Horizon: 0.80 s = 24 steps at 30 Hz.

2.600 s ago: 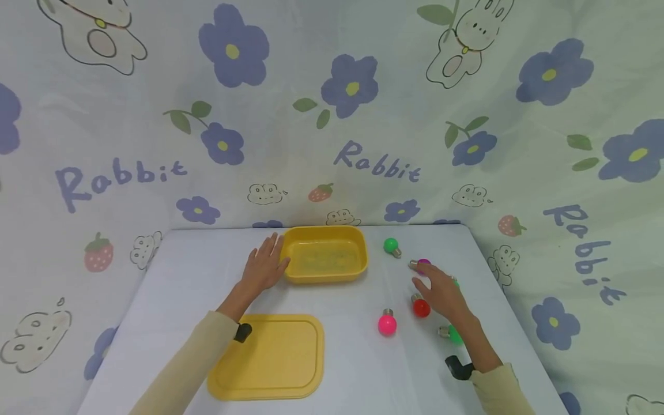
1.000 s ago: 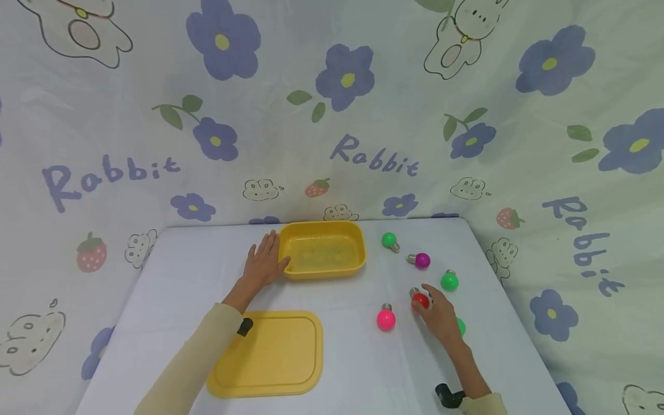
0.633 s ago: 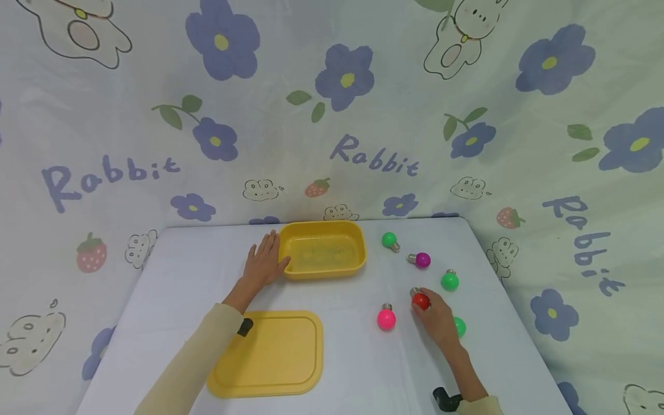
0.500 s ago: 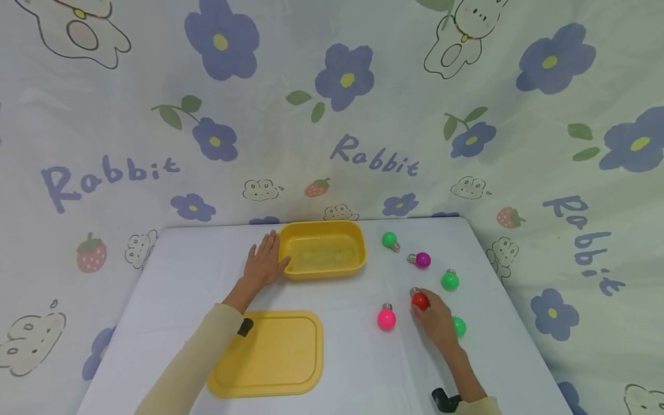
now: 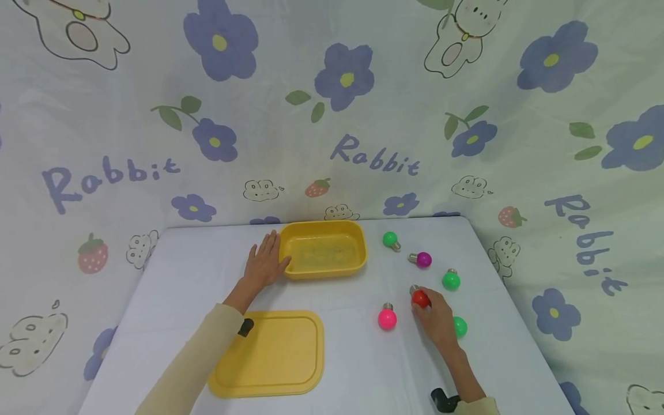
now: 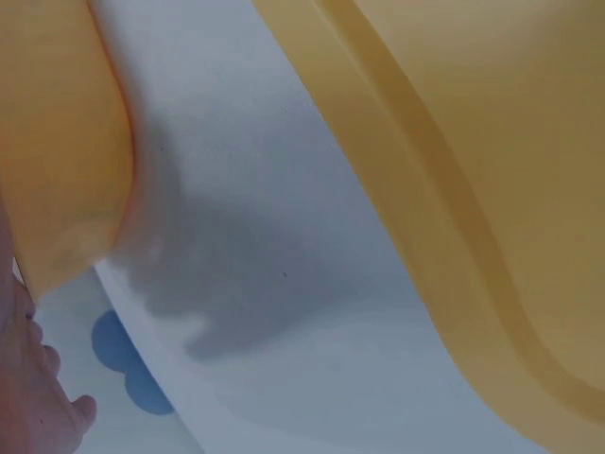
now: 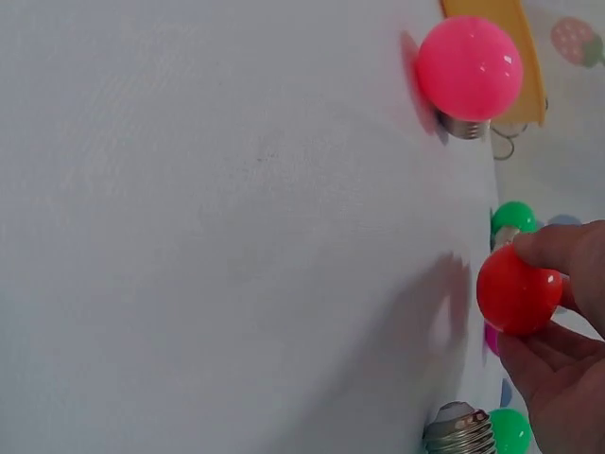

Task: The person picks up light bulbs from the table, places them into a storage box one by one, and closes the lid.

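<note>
In the head view my right hand (image 5: pixel 436 318) pinches a red light bulb (image 5: pixel 420 299) between thumb and fingers, its metal screw base pointing away from me. The right wrist view shows the same red bulb (image 7: pixel 518 289) with fingertips on both sides of its globe. My left hand (image 5: pixel 263 263) lies with straight fingers against the left wall of a yellow plastic container (image 5: pixel 324 275). Left of the red bulb is a pink bulb (image 5: pixel 387 319). A green bulb (image 5: pixel 460 327) is partly hidden behind my right hand.
Farther back lie a purple bulb (image 5: pixel 423 260), a green bulb (image 5: pixel 451 280) and another green bulb (image 5: pixel 390 239). A flat yellow lid (image 5: pixel 275 357) rests below my left forearm on the white table (image 5: pixel 358 369). A patterned curtain (image 5: pixel 290 138) hangs behind.
My right hand came down and nearer from above the purple bulb to the red bulb, then its fingers closed round it. My left hand stays at the container.
</note>
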### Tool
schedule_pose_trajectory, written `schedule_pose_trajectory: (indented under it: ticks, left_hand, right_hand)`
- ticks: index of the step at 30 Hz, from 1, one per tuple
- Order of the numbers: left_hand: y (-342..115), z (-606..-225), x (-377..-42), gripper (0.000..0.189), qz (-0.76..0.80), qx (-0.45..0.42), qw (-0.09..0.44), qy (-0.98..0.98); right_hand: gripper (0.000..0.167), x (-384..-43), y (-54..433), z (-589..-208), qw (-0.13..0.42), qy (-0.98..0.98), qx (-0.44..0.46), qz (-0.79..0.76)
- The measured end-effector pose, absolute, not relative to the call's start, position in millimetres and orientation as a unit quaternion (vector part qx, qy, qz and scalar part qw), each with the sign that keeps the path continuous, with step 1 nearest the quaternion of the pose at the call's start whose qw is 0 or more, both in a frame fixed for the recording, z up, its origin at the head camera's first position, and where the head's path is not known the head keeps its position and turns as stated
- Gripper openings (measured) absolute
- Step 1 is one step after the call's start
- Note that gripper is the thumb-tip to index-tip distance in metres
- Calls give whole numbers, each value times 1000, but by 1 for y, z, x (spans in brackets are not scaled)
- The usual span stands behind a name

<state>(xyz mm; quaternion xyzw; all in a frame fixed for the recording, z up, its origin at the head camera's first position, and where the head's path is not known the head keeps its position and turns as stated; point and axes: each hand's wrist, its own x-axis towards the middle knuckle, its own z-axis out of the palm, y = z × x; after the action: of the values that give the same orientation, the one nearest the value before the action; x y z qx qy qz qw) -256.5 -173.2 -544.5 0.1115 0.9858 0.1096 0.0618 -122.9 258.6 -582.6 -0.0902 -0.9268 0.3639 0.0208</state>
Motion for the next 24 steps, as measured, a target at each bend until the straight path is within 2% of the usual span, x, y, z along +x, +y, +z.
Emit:
schedule_pose_trajectory:
  ticks: [13, 24]
  left_hand:
    - [-173, -544, -257, 77, 81, 113, 67, 988]
    - [-173, -545, -257, 77, 76, 119, 53, 989]
  right_hand:
    - [56, -136, 255, -567, 41, -917, -56, 393]
    - [55, -153, 240, -539, 86, -903, 10, 421]
